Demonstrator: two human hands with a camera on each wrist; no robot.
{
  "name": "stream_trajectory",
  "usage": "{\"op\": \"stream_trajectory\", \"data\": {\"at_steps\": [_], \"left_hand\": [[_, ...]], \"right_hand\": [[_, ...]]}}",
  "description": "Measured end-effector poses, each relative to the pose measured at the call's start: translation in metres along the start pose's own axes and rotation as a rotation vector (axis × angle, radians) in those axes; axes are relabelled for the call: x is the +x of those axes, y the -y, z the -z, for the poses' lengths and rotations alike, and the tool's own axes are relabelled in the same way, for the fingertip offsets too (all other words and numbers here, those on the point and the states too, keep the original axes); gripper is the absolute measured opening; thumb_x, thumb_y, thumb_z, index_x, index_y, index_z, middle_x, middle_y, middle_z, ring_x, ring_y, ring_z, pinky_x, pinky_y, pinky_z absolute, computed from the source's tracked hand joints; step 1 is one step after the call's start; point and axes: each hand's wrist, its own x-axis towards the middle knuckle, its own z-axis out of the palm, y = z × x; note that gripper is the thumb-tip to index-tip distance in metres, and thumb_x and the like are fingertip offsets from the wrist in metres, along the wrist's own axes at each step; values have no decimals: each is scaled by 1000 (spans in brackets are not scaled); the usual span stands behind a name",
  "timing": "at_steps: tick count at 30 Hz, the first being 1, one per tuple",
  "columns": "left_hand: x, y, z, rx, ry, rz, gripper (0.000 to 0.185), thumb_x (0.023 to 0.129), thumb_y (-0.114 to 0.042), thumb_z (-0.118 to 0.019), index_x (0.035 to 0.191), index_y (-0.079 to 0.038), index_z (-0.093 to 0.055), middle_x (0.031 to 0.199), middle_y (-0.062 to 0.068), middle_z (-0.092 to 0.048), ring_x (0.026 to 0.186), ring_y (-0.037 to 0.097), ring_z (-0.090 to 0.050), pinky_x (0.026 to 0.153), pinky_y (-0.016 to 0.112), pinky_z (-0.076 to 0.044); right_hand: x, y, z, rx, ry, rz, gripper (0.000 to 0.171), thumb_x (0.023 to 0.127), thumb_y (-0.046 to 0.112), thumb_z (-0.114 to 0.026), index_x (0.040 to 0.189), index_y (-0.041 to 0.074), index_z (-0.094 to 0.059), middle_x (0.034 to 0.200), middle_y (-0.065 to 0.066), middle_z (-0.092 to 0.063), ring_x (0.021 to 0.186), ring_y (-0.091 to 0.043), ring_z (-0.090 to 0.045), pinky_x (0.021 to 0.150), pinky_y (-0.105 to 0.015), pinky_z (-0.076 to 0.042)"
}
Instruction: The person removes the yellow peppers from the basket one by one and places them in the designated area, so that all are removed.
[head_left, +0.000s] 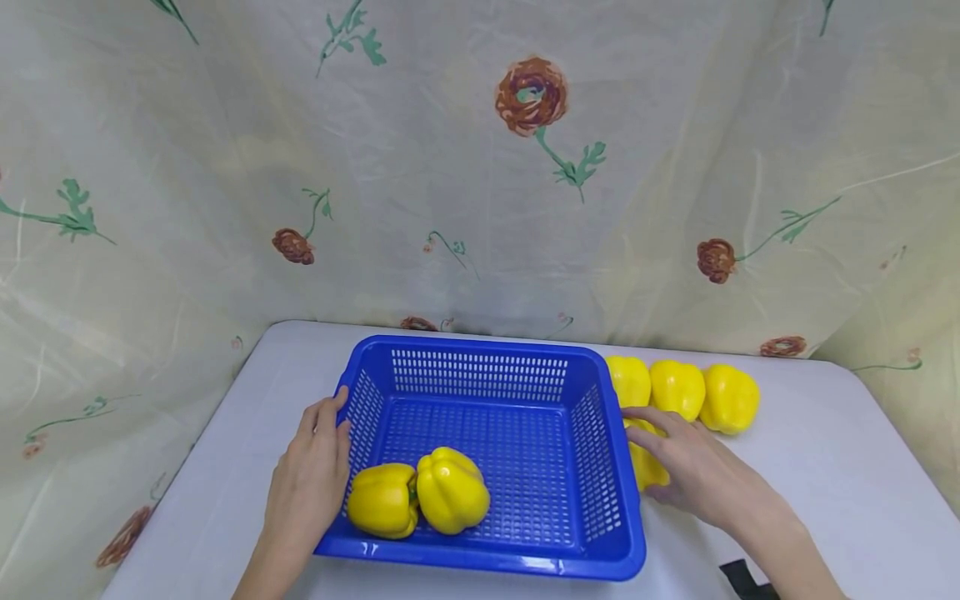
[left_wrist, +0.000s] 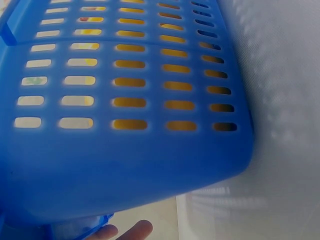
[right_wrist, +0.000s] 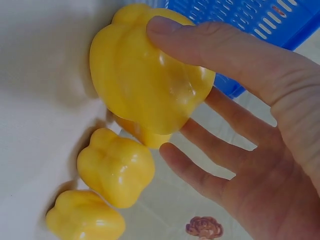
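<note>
A blue plastic basket (head_left: 480,563) with slotted walls stands on the white table. Two yellow bell peppers (head_left: 453,490) lie in its near left corner. My left hand (head_left: 311,475) holds the basket's left rim; in the left wrist view its fingertips (left_wrist: 137,231) show beyond the outer wall. Just outside the basket's right wall, my right hand (head_left: 690,467) grips another yellow bell pepper (right_wrist: 145,75). The thumb lies across the near side of this pepper, and the fingers reach round behind it, partly hidden.
Three more yellow bell peppers (head_left: 677,390) stand in a row behind my right hand, at the basket's far right. A black strap (head_left: 748,579) lies by my right wrist. Behind the table (head_left: 817,450) hangs a flowered curtain (head_left: 450,167).
</note>
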Motion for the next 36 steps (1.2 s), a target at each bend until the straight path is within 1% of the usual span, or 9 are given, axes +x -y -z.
{"op": "stream_trajectory", "data": {"at_steps": [5, 11, 14, 18, 21, 24, 27, 33, 36], "left_hand": [[1, 0, -1, 1, -7, -6, 44, 112, -12, -57, 153, 3, -53, 145, 32, -61, 74, 34, -73, 56, 35, -62], [2, 0, -2, 1, -11, -9, 44, 112, -12, -56, 153, 3, -52, 145, 32, -61, 72, 31, -71, 54, 31, -60], [2, -1, -1, 3, 2, 1, 45, 112, -12, -56, 154, 3, -51, 146, 32, -60, 67, 28, -68, 53, 29, -58], [2, -1, 0, 3, 23, 15, 46, 113, -14, -55, 156, 2, -50, 148, 31, -59, 60, 20, -60, 50, 23, -52], [1, -1, 0, 1, 29, 19, 46, 113, -14, -55, 156, 1, -50, 149, 31, -59, 58, 18, -56, 48, 21, -49], [1, 0, 0, 3, 25, 17, 45, 113, -13, -56, 155, 1, -51, 148, 31, -59, 58, 18, -56, 48, 22, -49], [1, 0, 0, 3, 22, 15, 45, 113, -13, -56, 155, 1, -51, 148, 31, -60, 57, 18, -55, 47, 22, -48], [1, 0, -2, 6, 5, 4, 44, 112, -12, -57, 154, 2, -52, 146, 31, -61, 55, 16, -53, 46, 19, -44], [1, 0, -2, 8, 1, 1, 44, 112, -12, -57, 154, 2, -52, 146, 31, -61, 55, 15, -52, 45, 19, -44]], "right_hand": [[0, 0, 0, 11, 17, -12, 78, 65, 18, -105, 137, 15, -73, 150, -16, -64, 132, -43, -64, 104, -64, -59], [1, -1, 1, 26, 42, -36, 80, 67, 19, -104, 140, 16, -72, 153, -16, -62, 134, -44, -64, 104, -67, -58], [1, -1, 1, 24, 43, -41, 80, 67, 18, -104, 140, 16, -71, 154, -16, -62, 135, -44, -63, 104, -67, -58], [1, -2, 1, 21, 44, -40, 78, 67, 19, -104, 138, 17, -72, 153, -16, -62, 134, -44, -64, 103, -67, -58], [0, -2, 3, 21, 50, -43, 76, 67, 19, -104, 136, 17, -73, 152, -17, -63, 133, -44, -64, 102, -66, -60], [1, -1, 7, 20, 55, -56, 72, 70, 18, -103, 135, 17, -74, 152, -16, -63, 133, -43, -64, 101, -64, -61], [1, -1, 13, 6, 42, -67, 68, 71, 17, -102, 134, 18, -74, 150, -14, -65, 134, -42, -64, 102, -64, -60], [0, 1, 25, -20, -3, -78, 64, 74, 15, -100, 132, 21, -75, 148, -13, -67, 136, -41, -63, 106, -70, -56], [0, 2, 30, -25, -22, -75, 61, 76, 16, -99, 132, 22, -74, 148, -14, -66, 136, -41, -63, 105, -71, -55]]}}
